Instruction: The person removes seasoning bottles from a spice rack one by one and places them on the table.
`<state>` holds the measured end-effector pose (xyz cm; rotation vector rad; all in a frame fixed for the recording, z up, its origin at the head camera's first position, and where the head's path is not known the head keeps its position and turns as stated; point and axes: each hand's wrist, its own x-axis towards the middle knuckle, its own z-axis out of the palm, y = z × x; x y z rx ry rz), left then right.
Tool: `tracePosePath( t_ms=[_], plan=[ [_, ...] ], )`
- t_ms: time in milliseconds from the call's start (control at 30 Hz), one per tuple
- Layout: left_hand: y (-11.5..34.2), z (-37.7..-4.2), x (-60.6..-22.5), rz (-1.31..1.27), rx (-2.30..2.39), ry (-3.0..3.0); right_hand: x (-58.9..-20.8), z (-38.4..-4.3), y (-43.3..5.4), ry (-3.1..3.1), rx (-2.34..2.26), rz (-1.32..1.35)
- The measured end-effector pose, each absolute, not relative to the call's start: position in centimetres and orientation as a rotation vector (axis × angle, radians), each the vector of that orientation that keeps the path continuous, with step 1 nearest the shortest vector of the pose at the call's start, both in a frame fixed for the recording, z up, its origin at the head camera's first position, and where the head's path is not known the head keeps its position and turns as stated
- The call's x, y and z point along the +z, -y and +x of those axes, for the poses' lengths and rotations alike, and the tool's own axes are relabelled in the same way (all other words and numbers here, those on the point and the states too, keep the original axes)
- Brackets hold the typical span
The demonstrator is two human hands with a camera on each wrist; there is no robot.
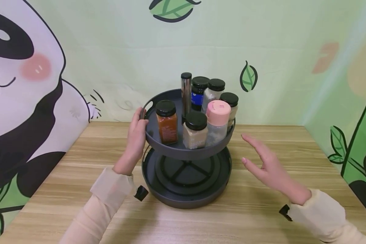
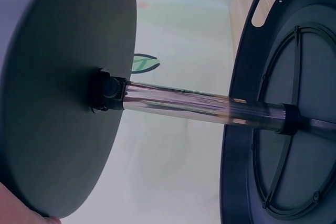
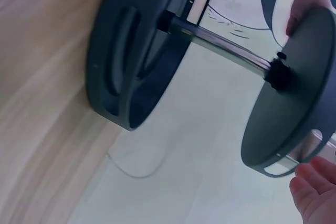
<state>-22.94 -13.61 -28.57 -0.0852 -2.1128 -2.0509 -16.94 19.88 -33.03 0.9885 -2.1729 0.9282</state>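
Spice jars crowded the upper tray (image 1: 170,149) of a dark grey two-tier rack that stood on a wooden table (image 1: 247,217) in the head view. The left hand (image 1: 137,135) lay against the tray's left rim just below a slot handle, fingers curled round the edge and gripping it. The right hand (image 1: 266,162) hovered to the right of the rack, well clear of it, fingers straight and spread, holding nothing. On the tray stood a jar of orange-red powder (image 1: 166,122) at front left, a jar of beige powder (image 1: 195,130) at front centre, and a pink-lidded shaker (image 1: 218,122) just right of it; behind them were a blue-labelled jar (image 1: 199,91), two more black-lidded jars and the chrome centre post (image 1: 186,95). The lower tray (image 1: 186,196) rested on the table beneath, with a spoked ring inside it. A panda and leaf backdrop (image 1: 24,84) closed off the scene.

From the left wrist, the upper tray's underside (image 2: 58,93) filled the left, joined by the chrome post (image 2: 199,106) to the lower tray (image 2: 236,145) at right. Only a sliver of the hand showed at the bottom left corner, touching the tray's edge.

From the right wrist, the lower tray (image 3: 105,66) sat on the table, the post (image 3: 220,43) ran to the upper tray (image 3: 294,108), and the left hand's fingers (image 3: 307,1) held its far rim. Right-hand fingertips (image 3: 315,187) showed at bottom right, apart from the rack.
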Motion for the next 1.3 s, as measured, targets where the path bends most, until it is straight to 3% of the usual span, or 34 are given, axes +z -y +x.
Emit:
tracePosePath(
  t_ms=[1300],
  plan=[
    [13.4, -23.0, -28.9, -0.12, -2.055, 2.062, -27.7, -19.2, -18.5, 2.296, 1.124, 0.734]
  ],
)
